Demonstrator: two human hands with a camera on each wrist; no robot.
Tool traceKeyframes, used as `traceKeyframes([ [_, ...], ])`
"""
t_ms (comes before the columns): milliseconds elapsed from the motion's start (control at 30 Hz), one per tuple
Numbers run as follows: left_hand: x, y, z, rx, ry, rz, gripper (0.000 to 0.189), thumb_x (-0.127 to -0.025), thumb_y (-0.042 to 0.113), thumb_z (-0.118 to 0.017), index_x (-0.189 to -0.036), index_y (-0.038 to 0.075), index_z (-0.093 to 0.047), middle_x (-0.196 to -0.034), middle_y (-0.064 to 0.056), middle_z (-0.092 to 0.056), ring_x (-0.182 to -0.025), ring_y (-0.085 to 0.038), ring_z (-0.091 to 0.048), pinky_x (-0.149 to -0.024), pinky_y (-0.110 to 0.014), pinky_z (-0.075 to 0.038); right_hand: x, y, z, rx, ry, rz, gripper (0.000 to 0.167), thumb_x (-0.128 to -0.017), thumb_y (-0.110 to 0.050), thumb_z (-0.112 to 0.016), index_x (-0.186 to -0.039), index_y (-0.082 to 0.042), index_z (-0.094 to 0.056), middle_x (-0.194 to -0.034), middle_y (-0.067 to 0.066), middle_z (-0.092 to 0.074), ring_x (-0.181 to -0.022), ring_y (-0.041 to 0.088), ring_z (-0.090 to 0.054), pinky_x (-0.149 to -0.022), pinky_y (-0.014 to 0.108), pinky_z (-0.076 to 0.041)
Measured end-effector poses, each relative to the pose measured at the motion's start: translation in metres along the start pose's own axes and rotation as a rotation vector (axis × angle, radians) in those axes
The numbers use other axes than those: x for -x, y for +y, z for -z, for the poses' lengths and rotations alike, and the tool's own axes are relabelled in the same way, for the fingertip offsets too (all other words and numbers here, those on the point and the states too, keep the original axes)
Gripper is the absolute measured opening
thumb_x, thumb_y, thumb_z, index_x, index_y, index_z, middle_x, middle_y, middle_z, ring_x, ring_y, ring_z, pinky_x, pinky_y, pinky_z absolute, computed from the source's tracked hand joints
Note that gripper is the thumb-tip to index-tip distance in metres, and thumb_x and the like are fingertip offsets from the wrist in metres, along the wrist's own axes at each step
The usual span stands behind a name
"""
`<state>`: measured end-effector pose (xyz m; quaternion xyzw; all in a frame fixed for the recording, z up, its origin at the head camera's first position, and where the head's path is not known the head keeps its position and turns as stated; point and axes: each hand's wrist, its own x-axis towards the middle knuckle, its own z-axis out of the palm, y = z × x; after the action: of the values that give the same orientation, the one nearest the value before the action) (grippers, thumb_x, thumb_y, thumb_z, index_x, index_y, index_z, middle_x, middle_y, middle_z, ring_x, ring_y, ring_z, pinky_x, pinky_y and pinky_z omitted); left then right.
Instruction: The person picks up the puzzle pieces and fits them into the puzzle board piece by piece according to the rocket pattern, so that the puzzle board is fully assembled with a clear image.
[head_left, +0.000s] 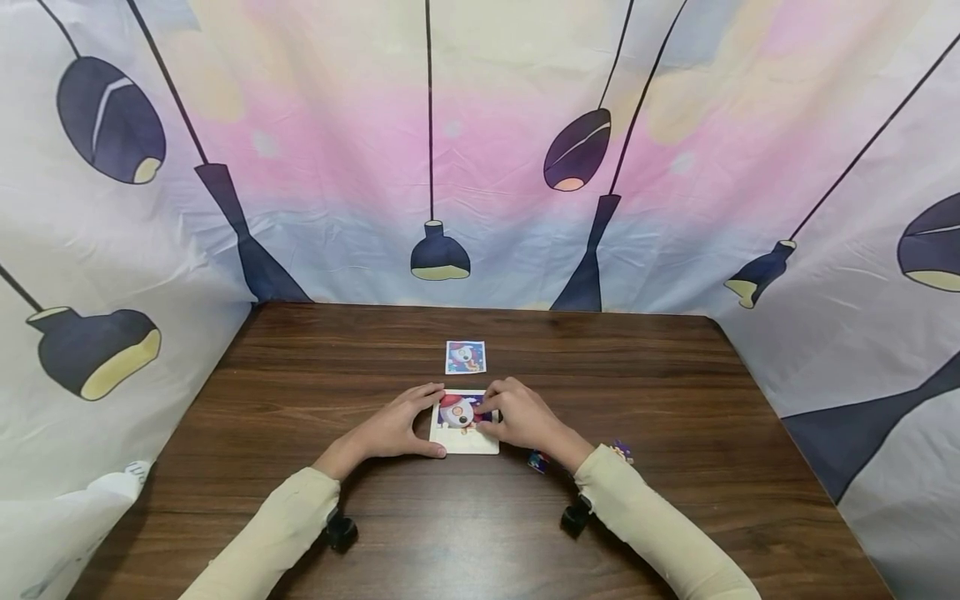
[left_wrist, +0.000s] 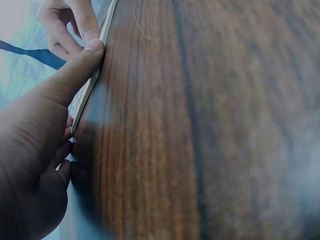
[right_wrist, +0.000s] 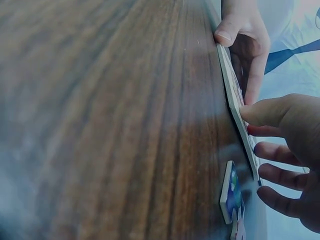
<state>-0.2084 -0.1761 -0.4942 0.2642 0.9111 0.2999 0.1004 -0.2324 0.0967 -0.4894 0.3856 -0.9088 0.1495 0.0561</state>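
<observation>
A square jigsaw board (head_left: 465, 444) with a pale frame lies on the table. A cartoon picture with a round white figure (head_left: 454, 412) fills its upper part, while the lower strip is bare and pale. My left hand (head_left: 397, 423) grips the board's left side, thumb at the near corner and fingers at the far one. Over the right part of the picture, my right hand (head_left: 521, 414) pinches a puzzle piece between thumb and forefinger; its fingers largely hide the piece. In the right wrist view the thumb (right_wrist: 267, 111) touches the board's surface and the other fingers spread beyond it.
Loose dark-blue puzzle pieces (head_left: 537, 461) lie right of the board, near and partly behind the right forearm. A small printed picture card (head_left: 466, 357) sits beyond the board. The brown wooden table (head_left: 337, 350) ends at a lamp-patterned cloth (head_left: 360, 167) behind and on both sides.
</observation>
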Motion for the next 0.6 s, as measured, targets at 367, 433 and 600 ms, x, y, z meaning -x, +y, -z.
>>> traceKeyframes([
  [367,-0.001,0.000,0.000,0.000,-0.004,0.005,0.107,-0.078,0.061,-0.082,-0.158,0.007,-0.038,-0.166,-0.012,-0.029,-0.153,-0.036,-0.025,-0.115,-0.060,-0.032,0.001,0.001,0.001,-0.006,-0.019,-0.009,0.026,-0.094,-0.037,-0.076,-0.115,-0.022,-0.081,-0.113,-0.001,-0.070,-0.100,0.016,-0.059,-0.078,0.032,-0.052],
  [433,-0.001,0.000,0.000,-0.004,-0.005,0.009,0.107,-0.078,0.062,-0.082,-0.158,0.007,-0.038,-0.166,-0.012,-0.029,-0.153,-0.036,-0.025,-0.116,-0.060,-0.032,0.004,0.002,0.004,-0.026,-0.017,-0.006,0.027,-0.095,-0.038,-0.074,-0.117,-0.022,-0.080,-0.115,0.000,-0.069,-0.102,0.016,-0.058,-0.081,0.033,-0.052],
  [600,-0.002,0.000,0.000,-0.019,-0.005,0.013,0.108,-0.077,0.063,-0.082,-0.158,0.008,-0.038,-0.166,-0.011,-0.029,-0.153,-0.035,-0.025,-0.116,-0.060,-0.032,0.018,0.007,0.016,-0.089,0.019,-0.030,0.026,-0.097,-0.035,-0.072,-0.116,-0.019,-0.080,-0.117,0.000,-0.069,-0.106,0.016,-0.059,-0.086,0.037,-0.053],
])
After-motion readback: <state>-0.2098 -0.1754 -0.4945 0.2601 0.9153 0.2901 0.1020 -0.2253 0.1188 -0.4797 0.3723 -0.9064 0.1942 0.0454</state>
